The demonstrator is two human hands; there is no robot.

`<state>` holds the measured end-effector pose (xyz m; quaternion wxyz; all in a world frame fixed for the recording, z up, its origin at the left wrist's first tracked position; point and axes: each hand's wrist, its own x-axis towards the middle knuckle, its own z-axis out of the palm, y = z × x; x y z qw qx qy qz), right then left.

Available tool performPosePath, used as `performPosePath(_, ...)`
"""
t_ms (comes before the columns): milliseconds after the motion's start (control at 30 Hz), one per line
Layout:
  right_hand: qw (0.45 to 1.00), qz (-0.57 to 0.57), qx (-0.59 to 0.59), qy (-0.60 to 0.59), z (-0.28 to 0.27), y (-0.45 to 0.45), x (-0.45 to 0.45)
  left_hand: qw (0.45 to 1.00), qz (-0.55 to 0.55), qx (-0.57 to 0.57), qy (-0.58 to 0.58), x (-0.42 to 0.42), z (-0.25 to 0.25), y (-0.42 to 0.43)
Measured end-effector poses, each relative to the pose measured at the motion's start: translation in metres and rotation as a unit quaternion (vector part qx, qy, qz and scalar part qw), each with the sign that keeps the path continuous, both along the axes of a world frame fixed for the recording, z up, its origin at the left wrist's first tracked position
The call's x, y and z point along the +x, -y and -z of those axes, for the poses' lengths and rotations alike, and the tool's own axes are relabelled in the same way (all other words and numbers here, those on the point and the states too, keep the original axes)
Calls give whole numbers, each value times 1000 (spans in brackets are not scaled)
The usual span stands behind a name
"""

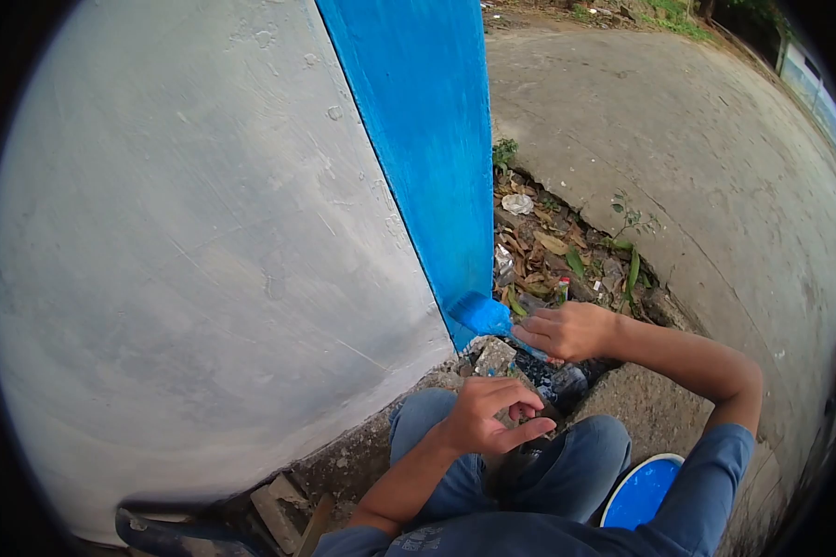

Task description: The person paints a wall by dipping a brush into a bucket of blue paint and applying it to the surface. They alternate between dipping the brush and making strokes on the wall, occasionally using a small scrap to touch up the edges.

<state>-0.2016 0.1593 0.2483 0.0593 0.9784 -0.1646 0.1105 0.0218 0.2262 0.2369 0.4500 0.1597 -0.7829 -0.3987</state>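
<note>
My right hand (571,332) is closed round the handle of a paintbrush (483,314) covered in blue paint. The bristles touch the foot of a blue painted strip (437,139) at the wall's edge. Left of that strip spreads the grey-white wall (204,232). My left hand (500,413) hovers over my knees with its fingers loosely curled and apart, holding nothing. By my right thigh stands a round container of blue paint (643,492), partly hidden by my right sleeve.
Dry leaves and litter (539,246) lie in a gap beside the concrete paving (650,121). Broken stones (497,357) sit at the wall's foot. Wood pieces (283,520) and a dark object (172,534) are at the lower left.
</note>
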Motion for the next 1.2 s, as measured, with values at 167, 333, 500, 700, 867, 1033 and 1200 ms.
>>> performPosePath(167,997,21,-79,4,-38,24,-4,1000,-5,-3,-4,0,2,0)
performPosePath(333,980,23,-195,38,-117,16,-4,1000,0,5,-4,2,3,4)
performPosePath(500,963,13,-246,108,-152,1,-6,1000,9,13,-6,5,5,6)
performPosePath(700,913,1,-373,168,-124,22,-11,1000,12,3,-2,7,0,6)
performPosePath(867,962,39,-215,166,-13,22,-3,1000,19,1,-13,15,-5,2)
performPosePath(1033,989,89,-66,97,101,-6,-7,1000,23,-2,-4,21,-8,-2)
performPosePath(1200,997,78,23,-4,156,-15,-7,1000,29,-7,-1,22,-4,-4)
